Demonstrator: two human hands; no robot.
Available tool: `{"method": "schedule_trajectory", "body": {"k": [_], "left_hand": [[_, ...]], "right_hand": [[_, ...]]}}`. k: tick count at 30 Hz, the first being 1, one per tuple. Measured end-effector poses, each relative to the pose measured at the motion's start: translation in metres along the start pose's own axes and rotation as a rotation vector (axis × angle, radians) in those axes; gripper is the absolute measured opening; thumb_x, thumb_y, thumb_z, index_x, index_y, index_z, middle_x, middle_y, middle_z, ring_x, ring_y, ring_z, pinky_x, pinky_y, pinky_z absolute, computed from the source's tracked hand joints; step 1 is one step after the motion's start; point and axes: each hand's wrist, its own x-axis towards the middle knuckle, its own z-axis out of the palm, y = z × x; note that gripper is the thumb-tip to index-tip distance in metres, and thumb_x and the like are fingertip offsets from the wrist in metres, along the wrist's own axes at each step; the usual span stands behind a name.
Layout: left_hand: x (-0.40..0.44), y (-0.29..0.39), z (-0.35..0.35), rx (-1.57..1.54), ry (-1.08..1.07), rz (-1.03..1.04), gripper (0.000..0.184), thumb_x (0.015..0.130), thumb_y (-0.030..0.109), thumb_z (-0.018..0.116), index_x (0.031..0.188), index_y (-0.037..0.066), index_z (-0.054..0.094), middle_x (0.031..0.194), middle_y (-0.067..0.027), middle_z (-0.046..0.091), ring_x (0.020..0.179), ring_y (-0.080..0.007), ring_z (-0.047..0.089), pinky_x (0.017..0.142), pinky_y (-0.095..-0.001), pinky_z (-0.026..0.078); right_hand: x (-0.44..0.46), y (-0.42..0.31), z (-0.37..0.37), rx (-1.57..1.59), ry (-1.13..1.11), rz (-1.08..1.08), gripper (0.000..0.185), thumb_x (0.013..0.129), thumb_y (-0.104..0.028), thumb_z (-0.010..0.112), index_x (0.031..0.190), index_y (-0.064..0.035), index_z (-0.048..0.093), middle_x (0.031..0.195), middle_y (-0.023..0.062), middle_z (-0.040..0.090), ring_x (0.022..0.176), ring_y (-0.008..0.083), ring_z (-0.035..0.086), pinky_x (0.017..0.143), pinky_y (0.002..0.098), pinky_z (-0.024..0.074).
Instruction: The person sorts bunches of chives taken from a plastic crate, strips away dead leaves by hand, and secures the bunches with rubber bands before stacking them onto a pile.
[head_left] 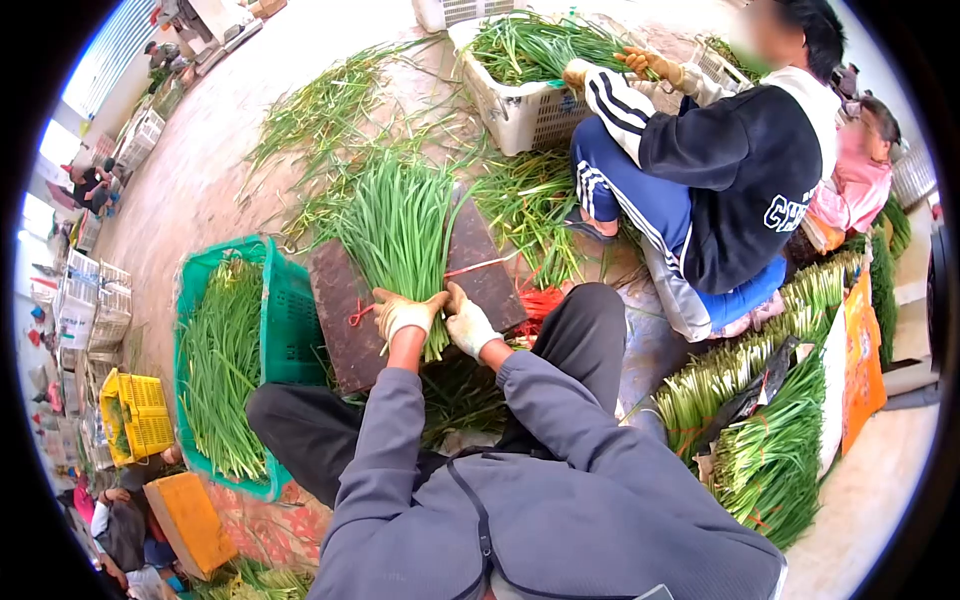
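A thick bundle of long green garlic chives (396,225) lies on a dark board (345,345) in front of my knees, its cut ends toward me. My left hand (405,312), in a pale work glove, closes round the left side of the bundle near its base. From the right, my right hand (469,321), gloved too, grips the same end, with its thumb close to the left thumb. A red tie (360,315) lies on the board beside my left hand. A thin pale and red strip (483,266) crosses the board's right side. My right fingers are partly hidden.
Left stands a green crate (290,315) full of chives. Loose leaves (325,125) litter the floor ahead. A person (740,170) sits at right by a white crate (515,115). Tied bundles (770,450) line my right side. Red ties (540,308) lie past the board.
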Motion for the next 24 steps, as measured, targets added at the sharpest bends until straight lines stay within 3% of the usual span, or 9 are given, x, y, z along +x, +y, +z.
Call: {"method": "schedule_trajectory", "body": {"k": [2, 3, 6, 9, 12, 15, 18, 20, 24], "left_hand": [[-0.004, 0.002, -0.002, 0.066, -0.018, -0.044, 0.142, 0.056, 0.063, 0.088, 0.157, 0.002, 0.009, 0.151, -0.0261, 0.035, 0.136, -0.0394, 0.045, 0.108, -0.0479, 0.044], [-0.005, 0.002, 0.0, 0.082, 0.017, -0.04, 0.139, 0.058, 0.06, 0.089, 0.157, 0.002, 0.009, 0.152, -0.0255, 0.035, 0.135, -0.0383, 0.046, 0.108, -0.0472, 0.045], [-0.005, 0.004, 0.0, 0.095, 0.006, -0.036, 0.138, 0.06, 0.058, 0.088, 0.158, 0.003, 0.009, 0.152, -0.0252, 0.036, 0.135, -0.0379, 0.046, 0.108, -0.0476, 0.045], [-0.005, 0.003, -0.001, 0.108, 0.006, -0.039, 0.138, 0.06, 0.056, 0.089, 0.158, 0.003, 0.008, 0.151, -0.0251, 0.036, 0.136, -0.038, 0.045, 0.108, -0.0457, 0.045], [0.0, -0.002, -0.001, 0.11, 0.007, -0.026, 0.137, 0.06, 0.055, 0.09, 0.158, 0.003, 0.01, 0.15, -0.0254, 0.038, 0.135, -0.0381, 0.046, 0.108, -0.0432, 0.045], [0.001, -0.008, -0.004, 0.1, -0.01, 0.045, 0.136, 0.06, 0.052, 0.09, 0.158, 0.003, 0.01, 0.149, -0.0253, 0.04, 0.135, -0.0386, 0.046, 0.109, -0.043, 0.044], [0.008, -0.022, -0.004, 0.14, -0.036, 0.167, 0.136, 0.059, 0.051, 0.091, 0.158, 0.003, 0.01, 0.149, -0.0251, 0.04, 0.134, -0.0385, 0.047, 0.109, -0.0417, 0.044], [0.005, -0.036, 0.0, 0.156, 0.014, 0.229, 0.136, 0.058, 0.05, 0.09, 0.157, 0.002, 0.01, 0.147, -0.0256, 0.041, 0.131, -0.038, 0.05, 0.109, -0.0406, 0.044], [-0.009, -0.058, -0.01, 0.334, -0.105, 0.449, 0.136, 0.057, 0.049, 0.09, 0.157, 0.001, 0.011, 0.143, -0.0257, 0.044, 0.127, -0.0378, 0.053, 0.107, -0.0413, 0.045]], "right_hand": [[0.004, -0.019, -0.015, -0.108, -0.031, 0.024, 0.055, 0.086, 0.003, 0.05, 0.14, -0.0003, 0.048, 0.13, 0.0233, 0.062, 0.124, 0.0351, 0.058, 0.105, 0.0377, 0.0455], [0.008, -0.024, -0.021, -0.221, 0.172, 0.146, 0.044, 0.087, 0.0, 0.053, 0.13, -0.0024, 0.058, 0.129, 0.022, 0.063, 0.121, 0.0358, 0.059, 0.102, 0.0398, 0.0476], [0.039, -0.03, -0.042, -0.389, 0.315, 0.068, 0.045, 0.087, -0.012, 0.065, 0.13, -0.0042, 0.057, 0.125, 0.0233, 0.064, 0.115, 0.0399, 0.061, 0.096, 0.0443, 0.0507], [0.064, -0.043, -0.057, -0.791, 0.036, 0.155, 0.046, 0.084, -0.02, 0.071, 0.127, -0.009, 0.06, 0.112, 0.0248, 0.066, 0.106, 0.0417, 0.065, 0.091, 0.0467, 0.0532], [0.076, -0.035, -0.055, -0.889, -0.087, 0.078, 0.024, 0.086, -0.022, 0.064, 0.104, -0.0085, 0.073, 0.109, 0.0217, 0.07, 0.1, 0.0409, 0.068, 0.09, 0.0468, 0.054], [0.061, -0.036, -0.051, -0.917, -0.258, 0.129, 0.024, 0.087, -0.021, 0.059, 0.099, -0.0089, 0.076, 0.108, 0.0202, 0.071, 0.1, 0.0387, 0.068, 0.09, 0.0452, 0.054], [0.034, -0.047, -0.047, -0.877, -0.331, 0.14, 0.027, 0.084, -0.024, 0.063, 0.099, -0.0066, 0.076, 0.106, 0.022, 0.07, 0.101, 0.0376, 0.068, 0.09, 0.0435, 0.0534], [0.006, -0.071, -0.054, -0.761, -0.396, 0.131, 0.031, 0.076, -0.028, 0.069, 0.093, -0.0039, 0.075, 0.092, 0.021, 0.072, 0.091, 0.0361, 0.071, 0.084, 0.0415, 0.0539], [-0.027, -0.081, -0.056, -0.593, -0.538, 0.115, 0.036, 0.072, -0.03, 0.068, 0.093, -0.0017, 0.076, 0.08, 0.0187, 0.073, 0.074, 0.0287, 0.07, 0.075, 0.0378, 0.0546]]}}
